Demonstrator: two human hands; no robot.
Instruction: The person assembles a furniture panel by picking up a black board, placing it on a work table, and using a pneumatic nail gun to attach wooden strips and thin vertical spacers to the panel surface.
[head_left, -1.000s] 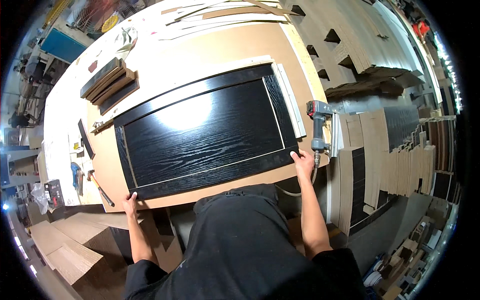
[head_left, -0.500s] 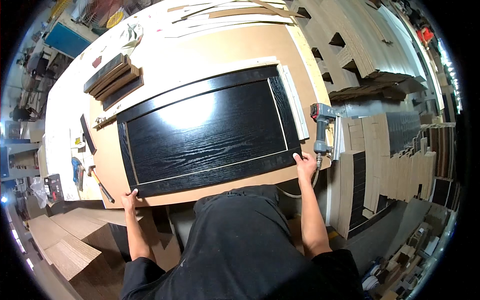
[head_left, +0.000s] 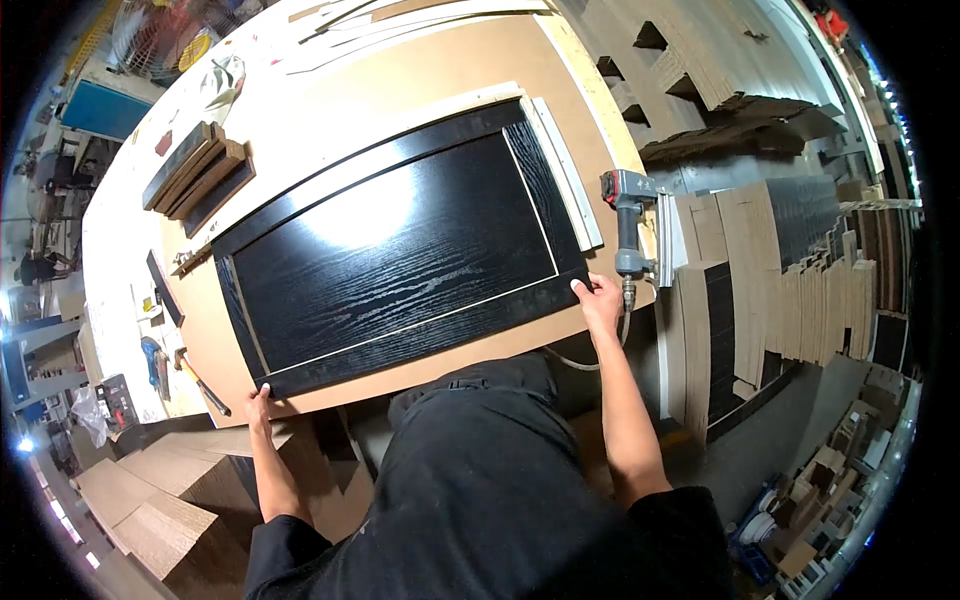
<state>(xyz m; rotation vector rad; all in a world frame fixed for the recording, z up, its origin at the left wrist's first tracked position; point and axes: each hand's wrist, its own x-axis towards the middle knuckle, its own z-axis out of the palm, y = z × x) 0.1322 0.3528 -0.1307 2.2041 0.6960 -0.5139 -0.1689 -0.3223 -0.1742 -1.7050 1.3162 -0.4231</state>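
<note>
A black wood-grain cabinet door [head_left: 390, 260], a flat panel inside a frame with pale lines along the joints, lies on the brown board covering the workbench. My left hand [head_left: 258, 405] holds its near left corner, thumb on the top face and fingers curled below the edge. At the near right corner, my right hand [head_left: 600, 303] grips the door the same way, thumb on top. Pale strips [head_left: 562, 180] run beside the door's right end and along its far edge. Just beyond my right hand lies a grey and red air nailer [head_left: 628, 222] with a hose.
A stack of dark wood strips [head_left: 195, 180] sits at the bench's left. A hammer [head_left: 202, 383] and a blue-handled tool [head_left: 152, 362] lie near the left edge. Stacked boards [head_left: 160, 490] stand at lower left, and more stacked panels [head_left: 745, 290] at right.
The whole view has shifted and tilted slightly, so the bench and door appear further left and higher. Both hands keep their hold on the door's near corners.
</note>
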